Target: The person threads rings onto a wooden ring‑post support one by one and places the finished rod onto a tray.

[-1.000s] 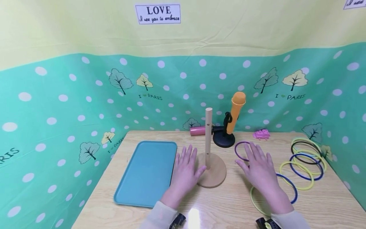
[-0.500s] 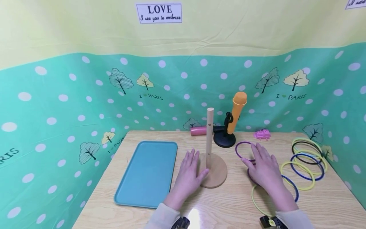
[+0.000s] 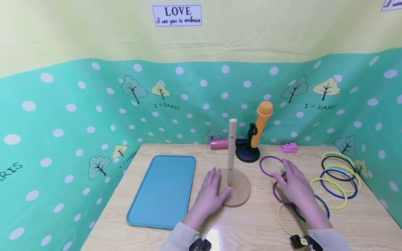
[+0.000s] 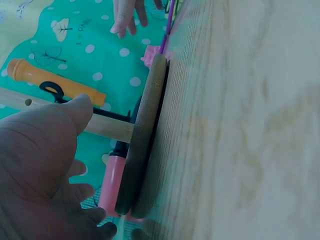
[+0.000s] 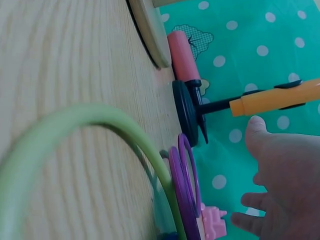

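two purple rings are lying on the worktop (image 3: 251, 226) under and just ahead of the right hand (image 3: 296, 190): the far purple ring (image 3: 270, 166) is sitting flat beyond the fingertips, and the near purple ring (image 3: 280, 195) is lying partly beneath the palm, overlapping a yellow-green ring (image 3: 282, 219). the right hand is hovering with fingers straight and spread, holding nothing; whether it is touching the near ring i cannot tell. the left hand (image 3: 209, 193) is lying flat with relaxed fingers, its thumb side touching the round base of the wooden peg stand (image 3: 233, 184), whose post is standing upright. so the rings are lying to the right of the stand, with the right hand much the nearer, and the post's long axis is pointing straight up from the worktop.
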Tool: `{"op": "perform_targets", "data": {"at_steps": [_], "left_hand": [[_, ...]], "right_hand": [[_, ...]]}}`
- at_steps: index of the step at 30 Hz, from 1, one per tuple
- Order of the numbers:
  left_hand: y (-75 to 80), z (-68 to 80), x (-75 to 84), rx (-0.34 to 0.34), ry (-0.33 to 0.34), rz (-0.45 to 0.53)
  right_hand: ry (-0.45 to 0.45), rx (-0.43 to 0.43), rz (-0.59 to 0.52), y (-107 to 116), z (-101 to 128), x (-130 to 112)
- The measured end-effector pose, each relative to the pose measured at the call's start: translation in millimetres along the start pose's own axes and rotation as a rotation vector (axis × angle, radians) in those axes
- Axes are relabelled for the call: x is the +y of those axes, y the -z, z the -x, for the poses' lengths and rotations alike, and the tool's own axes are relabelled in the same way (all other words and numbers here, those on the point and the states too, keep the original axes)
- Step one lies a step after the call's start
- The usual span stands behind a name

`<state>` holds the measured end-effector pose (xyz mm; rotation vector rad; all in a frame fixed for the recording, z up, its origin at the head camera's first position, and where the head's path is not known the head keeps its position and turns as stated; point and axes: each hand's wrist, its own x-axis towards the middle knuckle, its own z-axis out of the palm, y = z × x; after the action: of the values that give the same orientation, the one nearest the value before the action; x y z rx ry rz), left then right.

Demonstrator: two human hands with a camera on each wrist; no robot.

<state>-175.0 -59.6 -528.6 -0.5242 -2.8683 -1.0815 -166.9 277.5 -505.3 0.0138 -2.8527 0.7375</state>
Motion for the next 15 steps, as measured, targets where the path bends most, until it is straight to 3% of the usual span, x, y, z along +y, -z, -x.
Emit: {"op": "perform_targets", "data": {"at_steps": [15], "left_hand": [[-8.8,-0.2,-8.0,-0.036,0.014,0.05]], "right_hand": [[-0.08,-0.138,-0.034,7,-19,24]]}}
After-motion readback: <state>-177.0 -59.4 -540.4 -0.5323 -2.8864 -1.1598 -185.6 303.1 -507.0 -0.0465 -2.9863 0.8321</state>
